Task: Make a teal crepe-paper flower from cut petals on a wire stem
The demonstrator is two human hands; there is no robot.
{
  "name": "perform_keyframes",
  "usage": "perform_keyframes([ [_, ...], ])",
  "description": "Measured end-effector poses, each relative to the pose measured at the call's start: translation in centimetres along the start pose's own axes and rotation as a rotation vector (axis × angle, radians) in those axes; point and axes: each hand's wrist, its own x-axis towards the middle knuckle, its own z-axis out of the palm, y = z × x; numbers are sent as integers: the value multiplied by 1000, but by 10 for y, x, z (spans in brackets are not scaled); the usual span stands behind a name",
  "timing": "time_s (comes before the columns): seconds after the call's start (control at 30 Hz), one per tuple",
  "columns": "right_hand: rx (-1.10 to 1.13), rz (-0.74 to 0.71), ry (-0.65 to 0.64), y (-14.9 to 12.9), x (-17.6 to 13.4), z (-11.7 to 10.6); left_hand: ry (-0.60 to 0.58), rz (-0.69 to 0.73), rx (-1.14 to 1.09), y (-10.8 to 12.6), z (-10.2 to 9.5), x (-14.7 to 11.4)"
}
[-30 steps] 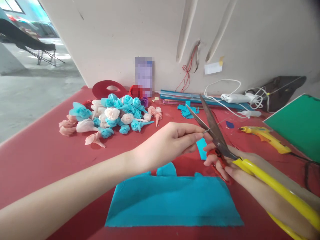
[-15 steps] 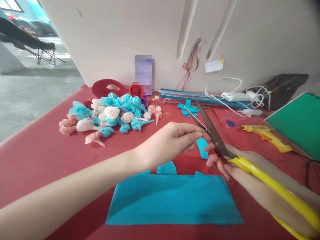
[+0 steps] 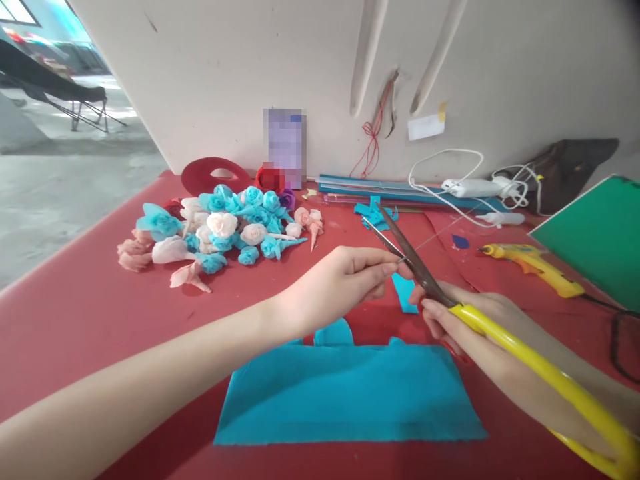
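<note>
My left hand [image 3: 357, 280] reaches in from the left, thumb and fingers pinching a thin wire [image 3: 440, 233] that slants up to the right. My right hand [image 3: 460, 317] is closed on a pair of scissors [image 3: 470, 317] with dark blades and long yellow handles. The blades are parted at their tips and cross beside my left fingertips, close to the wire. Whether they touch it I cannot tell. A bit of red plastic shows beneath my right fingers, its kind hidden. Below both hands lies a flat blue crepe paper sheet [image 3: 350, 393], with a smaller blue piece [image 3: 406, 293] behind.
A heap of blue, white and pink paper roses [image 3: 223, 227] lies left on the red table [image 3: 100, 300]. Blue scraps [image 3: 373, 217] sit at the back. To the right are a yellow glue gun [image 3: 535, 267], a white power strip [image 3: 470, 188] with cords and a green board [image 3: 595, 240].
My right fingers have closed up nearer the blades, and the red plastic shows less. The scissors have shifted slightly left. My left hand keeps its pinch, nearly still.
</note>
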Motion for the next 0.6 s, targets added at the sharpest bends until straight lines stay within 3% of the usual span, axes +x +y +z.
perform_keyframes([
  [0.2, -181, -14, -39, 10, 4, 3, 41, -94, -82, -5, 3, 6],
  [0.4, -73, -57, 104, 0, 7, 4, 59, -86, -62, -6, 3, 6],
  [0.6, -250, -94, 140, 6, 12, -10, 96, -91, -66, -1, -1, 6],
])
